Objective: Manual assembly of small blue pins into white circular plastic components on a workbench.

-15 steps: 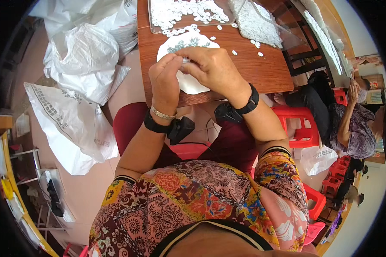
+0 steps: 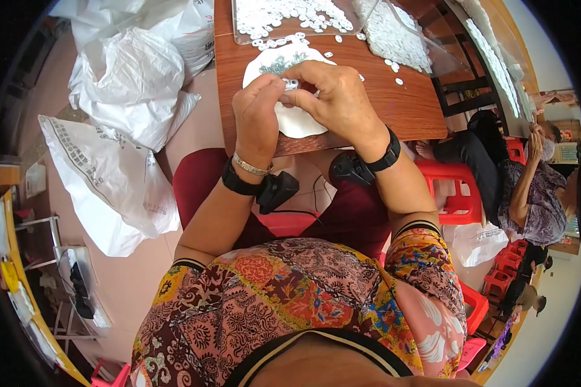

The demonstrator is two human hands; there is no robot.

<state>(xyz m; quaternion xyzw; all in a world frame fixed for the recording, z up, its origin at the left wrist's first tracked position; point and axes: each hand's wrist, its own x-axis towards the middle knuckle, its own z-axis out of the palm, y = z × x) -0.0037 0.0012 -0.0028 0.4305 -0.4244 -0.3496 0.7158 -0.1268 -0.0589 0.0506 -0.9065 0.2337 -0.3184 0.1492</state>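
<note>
My left hand (image 2: 258, 116) and my right hand (image 2: 332, 97) meet over a white plate (image 2: 297, 122) at the near edge of a brown wooden table (image 2: 407, 109). Between their fingertips they pinch a small pale round part (image 2: 291, 84). Several more small white parts (image 2: 284, 42) lie on the plate's far side and loose on the table. Both wrists wear black bands with black devices; the left also has a thin metal bracelet.
Two clear trays (image 2: 290, 16) of white parts, the second further right (image 2: 394, 35), stand at the table's far side. Big white plastic sacks (image 2: 122, 84) lie on the floor to the left. A seated person (image 2: 529, 193) and red stools (image 2: 455, 193) are at the right.
Both hands stay together over the plate; their fingers have shifted slightly around the small part.
</note>
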